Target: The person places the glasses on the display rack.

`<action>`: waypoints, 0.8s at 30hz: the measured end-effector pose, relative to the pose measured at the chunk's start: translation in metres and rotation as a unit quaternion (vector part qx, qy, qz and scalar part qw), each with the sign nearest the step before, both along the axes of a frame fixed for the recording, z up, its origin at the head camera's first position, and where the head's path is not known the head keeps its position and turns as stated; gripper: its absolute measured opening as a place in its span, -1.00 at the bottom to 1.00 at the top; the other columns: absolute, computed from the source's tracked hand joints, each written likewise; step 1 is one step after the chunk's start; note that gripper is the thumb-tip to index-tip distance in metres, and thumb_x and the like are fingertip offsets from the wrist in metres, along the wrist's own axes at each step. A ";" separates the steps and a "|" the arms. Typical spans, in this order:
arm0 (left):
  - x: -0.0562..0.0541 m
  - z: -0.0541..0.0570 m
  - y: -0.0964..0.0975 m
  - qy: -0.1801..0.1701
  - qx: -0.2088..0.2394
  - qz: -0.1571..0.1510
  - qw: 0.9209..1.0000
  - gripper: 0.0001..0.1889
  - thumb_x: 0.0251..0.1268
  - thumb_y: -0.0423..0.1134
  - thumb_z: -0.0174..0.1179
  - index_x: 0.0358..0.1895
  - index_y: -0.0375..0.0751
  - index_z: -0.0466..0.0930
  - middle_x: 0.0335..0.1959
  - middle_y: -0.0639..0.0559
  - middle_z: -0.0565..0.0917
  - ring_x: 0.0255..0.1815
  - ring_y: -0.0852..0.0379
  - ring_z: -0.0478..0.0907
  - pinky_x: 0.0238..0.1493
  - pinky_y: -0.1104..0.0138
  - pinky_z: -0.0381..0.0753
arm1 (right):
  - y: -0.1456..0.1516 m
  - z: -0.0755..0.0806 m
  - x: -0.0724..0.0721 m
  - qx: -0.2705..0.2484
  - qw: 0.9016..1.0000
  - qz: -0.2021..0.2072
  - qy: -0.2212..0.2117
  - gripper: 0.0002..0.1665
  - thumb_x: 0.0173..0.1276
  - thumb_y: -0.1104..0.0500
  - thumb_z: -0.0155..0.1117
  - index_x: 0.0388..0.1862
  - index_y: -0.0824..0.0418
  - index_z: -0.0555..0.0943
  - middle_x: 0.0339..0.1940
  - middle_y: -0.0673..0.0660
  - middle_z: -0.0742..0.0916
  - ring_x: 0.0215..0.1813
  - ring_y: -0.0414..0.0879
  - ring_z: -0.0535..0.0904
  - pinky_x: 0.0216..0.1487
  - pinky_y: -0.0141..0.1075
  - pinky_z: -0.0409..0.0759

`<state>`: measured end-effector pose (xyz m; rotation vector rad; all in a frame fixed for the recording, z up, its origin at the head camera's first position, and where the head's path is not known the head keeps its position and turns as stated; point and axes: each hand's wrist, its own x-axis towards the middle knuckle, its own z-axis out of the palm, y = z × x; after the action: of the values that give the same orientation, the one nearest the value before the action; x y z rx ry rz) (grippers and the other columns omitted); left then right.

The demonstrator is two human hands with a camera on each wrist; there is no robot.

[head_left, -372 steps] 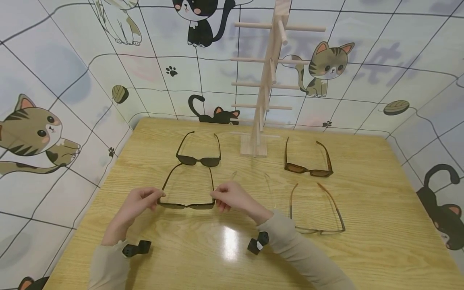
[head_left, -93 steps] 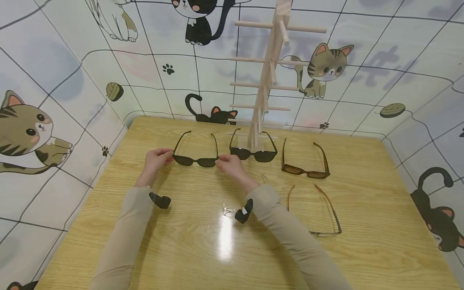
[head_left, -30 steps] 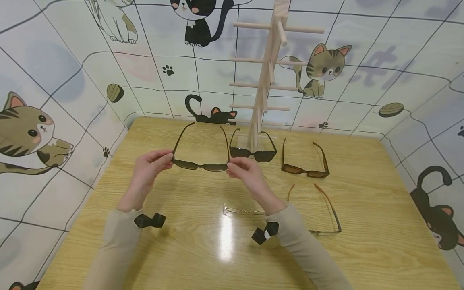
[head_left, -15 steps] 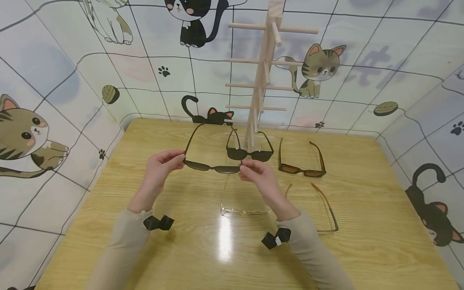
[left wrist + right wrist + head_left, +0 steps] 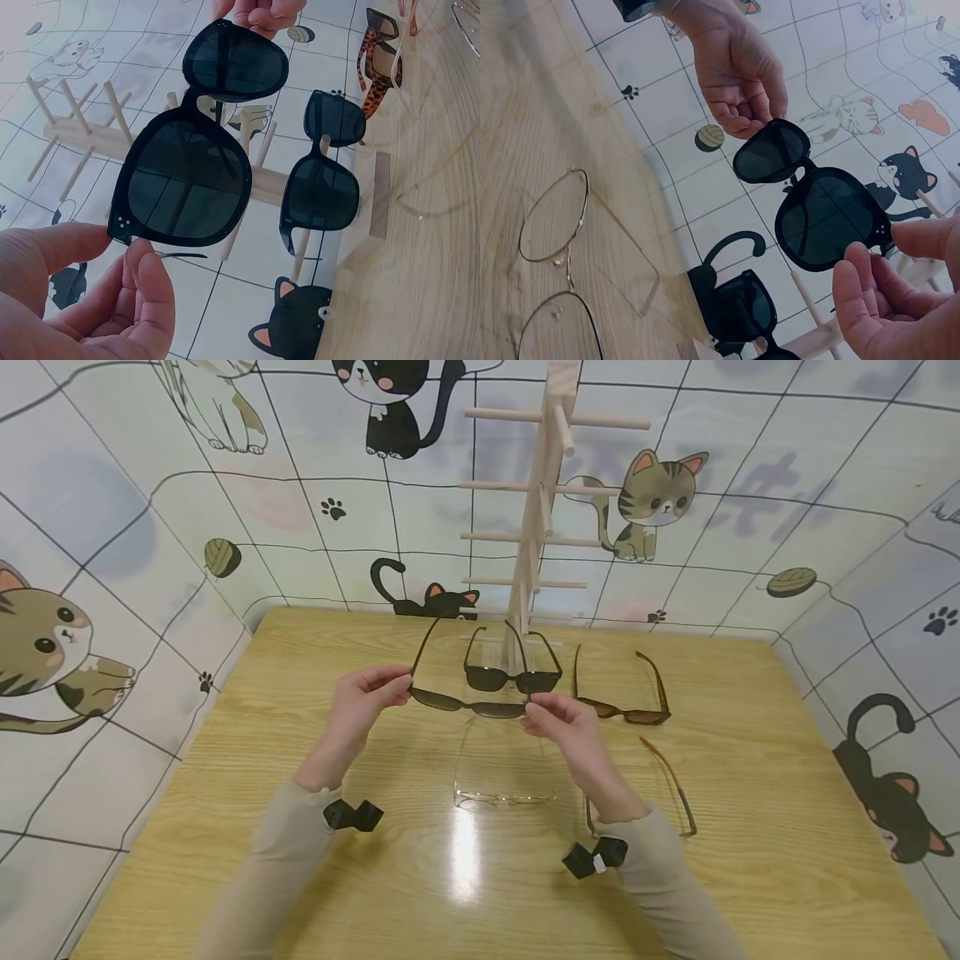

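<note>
Black sunglasses point(image 5: 501, 710) with unfolded temples are held above the table, lenses toward me. My left hand point(image 5: 363, 706) pinches them at the left hinge corner; my right hand point(image 5: 577, 731) pinches the right one. In the left wrist view, thumb and fingers close on the frame corner beside three small dots. Behind the held pair, other black sunglasses point(image 5: 538, 682) sit at the foot of a wooden peg stand point(image 5: 543, 468). Thin wire-framed eyeglasses point(image 5: 504, 798) lie nearer me on the table. The right wrist view shows their round metal rims point(image 5: 585, 202).
Tortoiseshell sunglasses point(image 5: 647, 717) lie right of the stand, partly behind my right hand. Eyeglasses with orange-brown temples point(image 5: 670, 772) lie nearer, partly covered by my right arm. Horizontal pegs stick out from the stand. Cat-print walls point(image 5: 300, 527) enclose the wooden table point(image 5: 300, 643).
Earlier, both hands held sunglasses at the front left, and one black pair now sits by the stand. Since then they have lifted the back-left pair and carried it right, toward the stand.
</note>
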<state>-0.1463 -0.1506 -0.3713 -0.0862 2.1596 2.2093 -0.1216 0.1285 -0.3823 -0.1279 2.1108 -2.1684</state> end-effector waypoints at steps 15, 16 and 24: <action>-0.011 0.005 0.031 -0.005 0.020 -0.002 1.000 -0.70 0.23 -0.37 0.23 -0.02 -0.50 0.57 -0.43 0.11 0.67 -0.45 0.22 0.60 -0.29 0.42 0.64 | 0.027 0.004 -0.001 -0.010 1.000 -0.026 -0.004 -0.70 0.36 0.34 0.15 -0.04 0.56 0.47 -0.42 -0.03 0.68 -0.35 -0.20 0.64 -0.18 -0.37 0.64; -0.012 0.005 0.033 -0.007 0.021 -0.002 1.000 -0.69 0.22 -0.36 0.23 -0.02 -0.49 0.57 -0.44 0.12 0.67 -0.45 0.20 0.60 -0.28 0.41 0.64 | 0.028 0.004 -0.002 -0.009 1.000 -0.027 -0.004 -0.70 0.36 0.33 0.16 -0.04 0.56 0.48 -0.43 -0.03 0.68 -0.34 -0.19 0.64 -0.17 -0.37 0.64; -0.023 0.008 0.049 -0.011 0.031 0.000 0.999 -0.71 0.22 -0.37 0.24 -0.03 -0.48 0.58 -0.43 0.12 0.65 -0.47 0.24 0.59 -0.23 0.38 0.64 | 0.044 0.009 -0.010 0.000 0.999 -0.032 -0.001 -0.72 0.37 0.28 0.16 -0.07 0.50 0.50 -0.45 -0.03 0.68 -0.35 -0.19 0.63 -0.18 -0.35 0.64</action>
<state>-0.1688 -0.1019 -0.3637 -0.1071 2.0786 2.2615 -0.1312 0.1723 -0.3737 -0.0590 2.1425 -2.2024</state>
